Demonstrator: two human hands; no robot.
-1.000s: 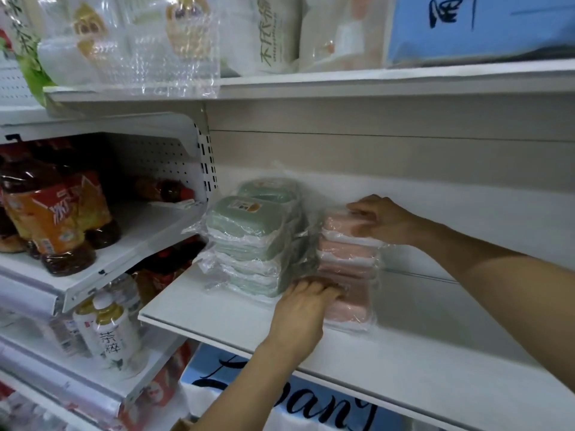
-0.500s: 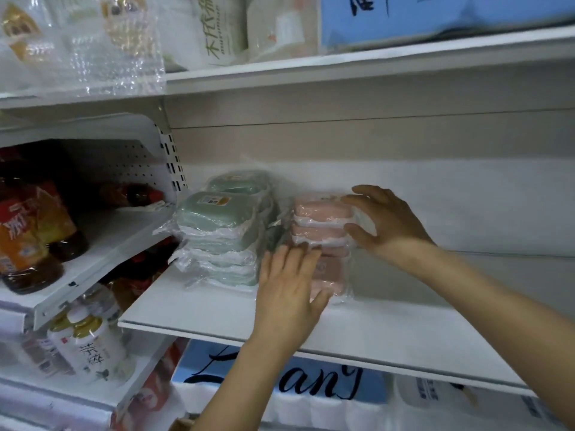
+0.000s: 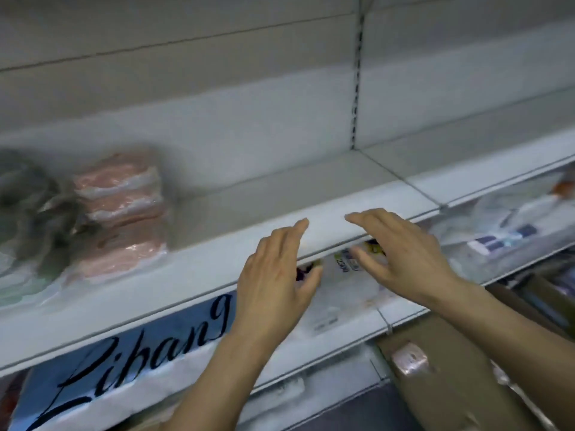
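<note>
Store shelving, head view, listed left to right.

- Green packs [image 3: 23, 209]: a blurred stack in clear wrap at the far left of the shelf [image 3: 249, 209], partly cut off by the picture edge.
- Pink packs [image 3: 119, 209]: a stack in clear wrap, just beside the green packs and seemingly touching them. It stands on the shelf board near the front edge, well apart from both hands.
- Blue and white pack [image 3: 146, 346]: on the level below, under the shelf lip, with dark script lettering on its face.
- Left hand [image 3: 272, 284]: held in front of the shelf lip with the back of the hand to the camera. Fingers straight and together, thumb out to the side, gripping nothing. Whether the fingertips touch the lip cannot be told.
- White pack [image 3: 340, 293]: on the lower level, just under the lip and between the two hands. A yellow and dark label shows near its top. The left thumb lies across its left edge in the picture; contact cannot be told.
- Right hand [image 3: 404, 256]: level with the left hand and near it. Palm down, fingers loosely spread and pointing left, holding nothing.
- Slotted post [image 3: 357, 88]: upright in the back wall, above and behind the right hand.
- Clear bags [image 3: 504, 241]: on the lower level to the right, one with a blue label.
- Cardboard box [image 3: 441, 387]: bottom right, below the right forearm.
</note>
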